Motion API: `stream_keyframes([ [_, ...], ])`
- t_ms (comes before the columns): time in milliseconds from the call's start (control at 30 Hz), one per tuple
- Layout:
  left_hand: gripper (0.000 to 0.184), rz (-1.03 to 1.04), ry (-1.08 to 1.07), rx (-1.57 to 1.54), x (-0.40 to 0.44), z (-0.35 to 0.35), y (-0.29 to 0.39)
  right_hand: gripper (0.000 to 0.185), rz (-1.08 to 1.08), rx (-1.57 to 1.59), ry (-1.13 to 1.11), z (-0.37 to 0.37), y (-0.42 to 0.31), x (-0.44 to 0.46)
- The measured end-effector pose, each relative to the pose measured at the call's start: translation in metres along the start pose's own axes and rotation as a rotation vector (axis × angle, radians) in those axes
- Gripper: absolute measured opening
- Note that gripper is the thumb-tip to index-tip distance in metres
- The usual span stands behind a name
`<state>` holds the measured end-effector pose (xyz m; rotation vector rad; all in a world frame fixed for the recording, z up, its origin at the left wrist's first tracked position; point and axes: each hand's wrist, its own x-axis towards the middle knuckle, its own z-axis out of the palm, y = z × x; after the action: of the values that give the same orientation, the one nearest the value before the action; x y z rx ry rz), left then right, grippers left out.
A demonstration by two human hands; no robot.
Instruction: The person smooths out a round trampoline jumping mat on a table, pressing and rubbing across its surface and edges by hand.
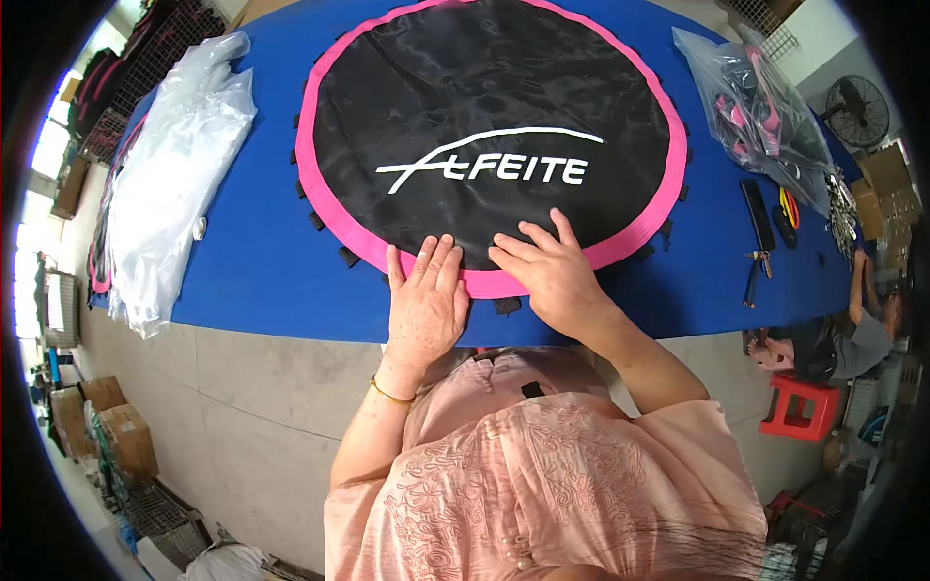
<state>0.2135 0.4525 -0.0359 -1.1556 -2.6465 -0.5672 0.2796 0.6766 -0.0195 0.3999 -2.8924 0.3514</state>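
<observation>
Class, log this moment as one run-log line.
left hand: open, laid on pink-edged mat | right hand: open, laid on same mat | mat: lying on blue table

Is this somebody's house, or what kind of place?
Probably a workshop or packing room: cardboard boxes sit on the grey floor, there's a fan, and a round black and pink mat lies on a big blue table.

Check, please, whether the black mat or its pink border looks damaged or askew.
Nothing stands out: the black mat lies flat under the left hand and right hand, and its pink border shows no tear where visible.
</observation>
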Motion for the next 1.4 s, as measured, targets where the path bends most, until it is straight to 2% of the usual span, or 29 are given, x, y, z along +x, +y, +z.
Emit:
stream_keyframes([
  [133, 0.042, 0.005, 0.005, 0.004, 0.000, 0.000, 0.000, 0.064, -0.017, 0.043, -0.067, 0.002, -0.011, 0.021],
  [167, 0.041, 0.007, 0.009, 0.006, 0.001, 0.000, 0.001, 0.074, -0.031, -0.033, -0.082, 0.005, -0.012, 0.024],
  [200, 0.041, 0.019, 0.013, 0.001, 0.001, 0.000, 0.001, 0.065, -0.022, -0.024, -0.118, -0.002, -0.016, 0.026],
  [267, 0.040, 0.005, 0.017, 0.003, 0.001, 0.001, 0.001, 0.054, -0.029, -0.023, -0.050, 0.002, -0.012, 0.020],
  [400, 0.040, 0.006, 0.017, 0.007, 0.001, 0.000, 0.001, 0.051, 0.018, -0.004, 0.006, -0.013, 0.010, -0.007],
  [567, 0.041, 0.010, 0.004, 0.004, 0.001, -0.001, 0.001, 0.050, 0.236, -0.135, -0.011, -0.039, 0.039, -0.034],
  [867, 0.041, -0.057, 0.036, -0.095, -0.004, -0.003, -0.017, 0.037, 0.326, -0.010, -0.047, -0.037, 0.043, -0.046],
  [1000, 0.040, -0.184, 0.044, 0.152, -0.003, -0.024, -0.049, 0.053, 0.356, 0.029, -0.064, -0.044, 0.032, -0.049],
  [1133, 0.041, -0.150, -0.023, 0.098, -0.004, -0.029, -0.063, 0.057, 0.315, -0.013, -0.041, -0.038, 0.036, -0.051],
  [1300, 0.044, -0.081, -0.055, 0.040, -0.003, -0.037, -0.046, 0.062, 0.342, -0.161, -0.064, -0.043, 0.049, -0.060],
  [1400, 0.051, -0.105, -0.143, 0.041, -0.010, -0.042, -0.007, 0.059, 0.427, -0.152, -0.071, -0.052, 0.068, -0.071],
])
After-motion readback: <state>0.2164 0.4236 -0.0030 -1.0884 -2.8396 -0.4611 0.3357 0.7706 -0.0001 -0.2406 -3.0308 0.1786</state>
